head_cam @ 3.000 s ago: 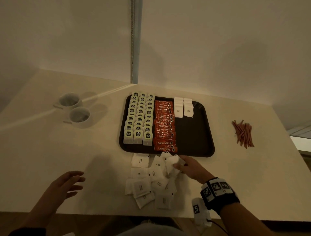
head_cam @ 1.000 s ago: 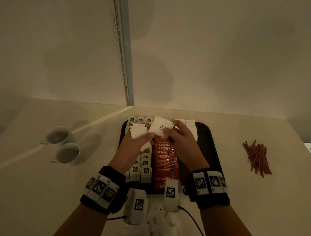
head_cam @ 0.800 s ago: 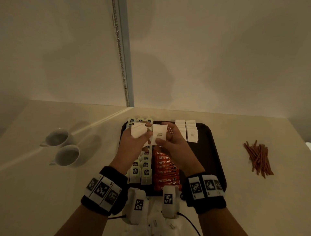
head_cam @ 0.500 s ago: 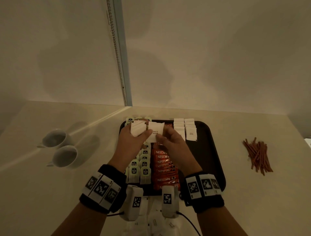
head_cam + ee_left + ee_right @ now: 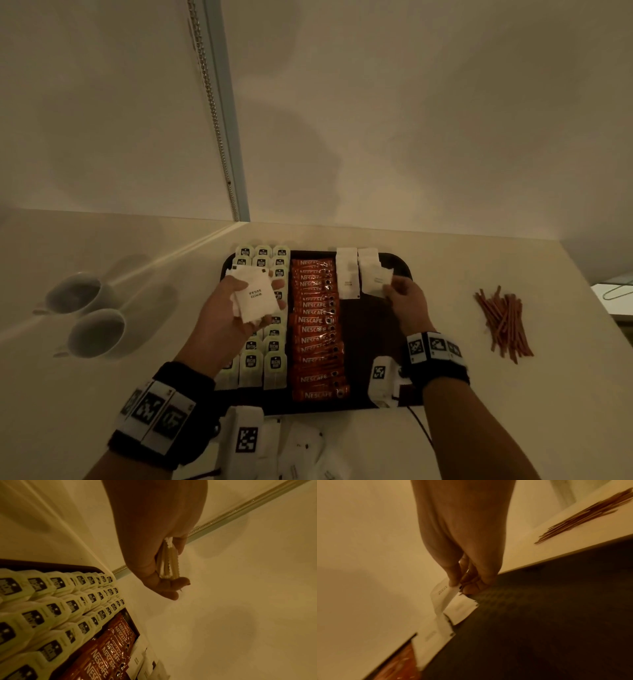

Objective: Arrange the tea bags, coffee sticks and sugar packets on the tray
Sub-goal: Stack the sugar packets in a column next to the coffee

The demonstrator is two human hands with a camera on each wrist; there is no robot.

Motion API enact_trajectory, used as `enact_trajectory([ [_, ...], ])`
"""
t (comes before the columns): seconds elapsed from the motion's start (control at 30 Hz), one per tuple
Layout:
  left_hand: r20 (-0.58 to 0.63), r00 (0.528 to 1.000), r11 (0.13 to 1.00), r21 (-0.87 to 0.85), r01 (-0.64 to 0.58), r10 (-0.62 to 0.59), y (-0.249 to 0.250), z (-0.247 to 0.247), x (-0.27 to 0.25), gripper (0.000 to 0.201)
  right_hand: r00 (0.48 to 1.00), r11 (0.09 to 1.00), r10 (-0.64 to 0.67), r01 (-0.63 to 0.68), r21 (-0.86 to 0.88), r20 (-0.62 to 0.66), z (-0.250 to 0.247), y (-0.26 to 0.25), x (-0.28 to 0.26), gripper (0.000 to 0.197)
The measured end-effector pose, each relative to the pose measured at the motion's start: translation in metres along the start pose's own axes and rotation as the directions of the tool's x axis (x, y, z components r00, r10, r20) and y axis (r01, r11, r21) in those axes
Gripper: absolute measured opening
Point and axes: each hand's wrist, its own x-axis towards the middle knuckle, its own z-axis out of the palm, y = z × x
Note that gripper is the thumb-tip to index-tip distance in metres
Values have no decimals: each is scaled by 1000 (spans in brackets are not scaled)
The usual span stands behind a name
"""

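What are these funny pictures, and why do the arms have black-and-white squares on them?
No robot here: they are a person's two hands. The square-patterned bands sit on the wrists beside small cameras. One picture comes from a camera on the head, looking down; the other two look along each hand.

On the table lies a dark tray with rows of tea bags, red Nescafe coffee sticks and white sugar packets. Beside it stand two cups and a pile of brown stir sticks.

The left hand holds a little stack of sugar packets. The right hand pinches one sugar packet over the tray.
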Motion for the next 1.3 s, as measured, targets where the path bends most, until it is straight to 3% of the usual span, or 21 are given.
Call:
enact_trajectory([
  [0.1,-1,1000,999,-31,16,-16,1,-1,1,35,1000,983,22,-24,-183,-16,1,16,22,25],
  [0.2,14,1000,1000,-17,17,-16,2,-4,5,48,1000,969,11,-15,-245,-18,5,18,30,27],
  [0.3,21,999,1000,2,24,-24,3,-7,6,33,999,963,-10,-4,-268,-50,10,18,33,28],
  [0.37,18,1000,1000,-12,19,-19,3,-8,6,38,996,960,-25,0,-282,-85,12,17,34,28],
  [0.6,-62,998,999,-31,20,-22,0,-7,8,24,987,947,-32,-20,-321,-157,18,18,37,25],
  [0.7,-124,992,1000,30,9,-5,0,-4,11,14,970,948,-159,98,-303,-183,20,-1,26,29],
  [0.77,-114,993,997,73,-22,31,-2,-4,14,13,963,948,-251,225,-223,-96,26,-30,4,21],
  [0.83,-103,992,993,104,-56,66,-4,-2,19,16,937,948,-302,315,-53,175,35,-64,-28,17],
  [0.9,-91,989,986,134,-104,117,-6,2,24,24,836,948,-315,295,115,450,44,-88,-60,29],
  [0.93,-82,985,977,166,-134,149,-7,4,27,28,792,949,-315,267,167,523,49,-95,-71,33],
  [1.0,-46,979,958,223,-183,198,-8,8,28,30,766,940,-335,235,246,549,58,-101,-86,26],
  [1.1,-14,977,943,265,-202,213,-11,8,28,27,803,913,-343,164,372,487,61,-105,-89,3],
  [1.17,-17,979,939,288,-189,203,-11,6,27,25,811,888,-354,135,440,466,58,-109,-88,9],
  [1.3,12,981,914,361,-184,193,-10,3,25,20,771,869,-492,406,284,404,48,-127,-85,20],
])
